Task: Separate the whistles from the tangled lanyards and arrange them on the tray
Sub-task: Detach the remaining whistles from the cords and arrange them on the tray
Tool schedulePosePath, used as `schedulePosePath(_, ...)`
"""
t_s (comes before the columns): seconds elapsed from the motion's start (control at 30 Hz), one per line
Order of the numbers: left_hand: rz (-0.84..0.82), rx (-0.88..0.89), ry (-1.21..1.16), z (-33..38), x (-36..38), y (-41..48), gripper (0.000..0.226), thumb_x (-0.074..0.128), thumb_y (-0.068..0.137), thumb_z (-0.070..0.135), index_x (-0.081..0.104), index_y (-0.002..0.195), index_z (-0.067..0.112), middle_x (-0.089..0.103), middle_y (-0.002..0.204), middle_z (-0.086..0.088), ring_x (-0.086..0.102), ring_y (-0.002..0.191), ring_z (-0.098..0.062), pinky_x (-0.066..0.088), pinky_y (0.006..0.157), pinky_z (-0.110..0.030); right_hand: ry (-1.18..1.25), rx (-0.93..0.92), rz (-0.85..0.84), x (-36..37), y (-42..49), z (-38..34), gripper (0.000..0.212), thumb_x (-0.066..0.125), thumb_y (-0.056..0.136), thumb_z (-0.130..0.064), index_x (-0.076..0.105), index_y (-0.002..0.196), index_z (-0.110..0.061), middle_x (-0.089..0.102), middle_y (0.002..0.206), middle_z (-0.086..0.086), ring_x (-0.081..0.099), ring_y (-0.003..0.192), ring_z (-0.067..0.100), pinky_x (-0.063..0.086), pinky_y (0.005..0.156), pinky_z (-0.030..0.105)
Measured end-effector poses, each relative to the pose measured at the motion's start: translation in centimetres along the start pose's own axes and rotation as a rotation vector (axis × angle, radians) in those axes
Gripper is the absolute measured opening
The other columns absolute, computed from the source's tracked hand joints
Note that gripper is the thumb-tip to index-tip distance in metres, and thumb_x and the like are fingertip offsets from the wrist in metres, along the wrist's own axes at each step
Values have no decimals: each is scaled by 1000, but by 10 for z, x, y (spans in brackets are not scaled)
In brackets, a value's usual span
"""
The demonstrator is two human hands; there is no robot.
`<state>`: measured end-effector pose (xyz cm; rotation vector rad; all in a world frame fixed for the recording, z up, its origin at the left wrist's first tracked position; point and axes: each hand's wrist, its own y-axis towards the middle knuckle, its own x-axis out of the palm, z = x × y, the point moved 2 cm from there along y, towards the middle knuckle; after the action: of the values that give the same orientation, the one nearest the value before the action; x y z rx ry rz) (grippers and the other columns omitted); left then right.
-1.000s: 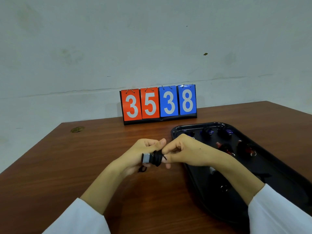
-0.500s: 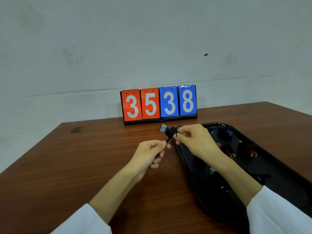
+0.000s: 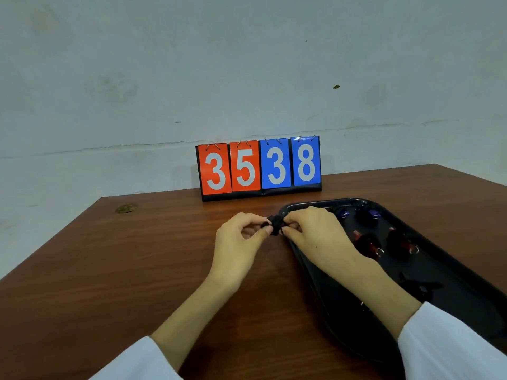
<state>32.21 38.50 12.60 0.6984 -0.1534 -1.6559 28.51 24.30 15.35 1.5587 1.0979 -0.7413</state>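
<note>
My left hand (image 3: 238,239) and right hand (image 3: 315,237) each pinched a knotted black lanyard (image 3: 275,224).
It hung just off the far-left corner of the glossy, round-cornered black tray (image 3: 354,201), above the wood-grain surface (image 3: 137,270); small rounded whistles (image 3: 367,242) with red and purple parts lay inside that tray.

scoreboard (image 3: 259,167) reading 35 (red), 38 (blue)
</note>
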Motion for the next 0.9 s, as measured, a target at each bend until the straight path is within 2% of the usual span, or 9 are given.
schedulePosePath(0.07,20,18,19,-1,-1,0,20,66,84,12,67,90,31,63,87,16,58,85,6,47,74,-7,-25,-25,-25,1,0,-2,22,52,92,-30,64,109,-22,66,97,-1,58,90,14,49,82,31)
schedulePosePath(0.17,58,-46,-52,-2,-3,1,20,65,85,12,65,100,26,65,86,9,65,75,-4,53,71,-16,-75,-76,-18,4,0,-4,23,50,93,-32,63,109,-22,63,95,-1,53,89,14,46,78,28)
schedulePosePath(0.27,89,-77,-117,-1,-4,2,12,67,84,11,61,91,19,67,79,2,67,65,-7,55,60,-18,-89,-112,-9,5,-1,-4,23,50,93,-33,64,109,-23,63,94,-2,51,91,14,43,78,28)
schedulePosePath(0.43,60,-65,-24,-3,-2,2,9,68,83,13,67,84,22,67,78,6,67,67,-9,59,66,-29,-102,-167,1,2,-3,-5,23,49,93,-32,64,107,-22,63,94,-3,49,90,12,37,74,25)
schedulePosePath(0.53,60,25,133,-4,-2,0,10,66,85,17,69,91,24,65,84,12,64,76,-5,54,74,-20,-101,-170,-3,3,-3,-5,22,50,93,-32,63,108,-22,62,95,-3,47,89,11,38,74,24)
schedulePosePath(0.6,50,154,281,-2,-1,-2,13,64,85,20,70,97,22,62,87,14,58,81,2,47,73,-9,-101,-168,-15,4,-3,-5,22,50,93,-33,64,107,-22,63,95,-3,50,92,12,42,76,26)
schedulePosePath(0.67,25,232,352,-2,-1,-3,16,65,85,22,71,99,21,59,87,15,55,79,6,43,70,-5,-100,-168,-35,5,-3,-4,23,50,93,-33,64,107,-22,64,96,-2,52,93,14,45,79,29)
schedulePosePath(0.9,-24,197,379,-3,0,0,18,67,84,17,71,101,19,64,89,11,58,78,0,50,73,-12,-208,-215,-76,6,0,-5,27,45,95,-34,63,110,-20,65,101,2,54,96,19,43,87,32)
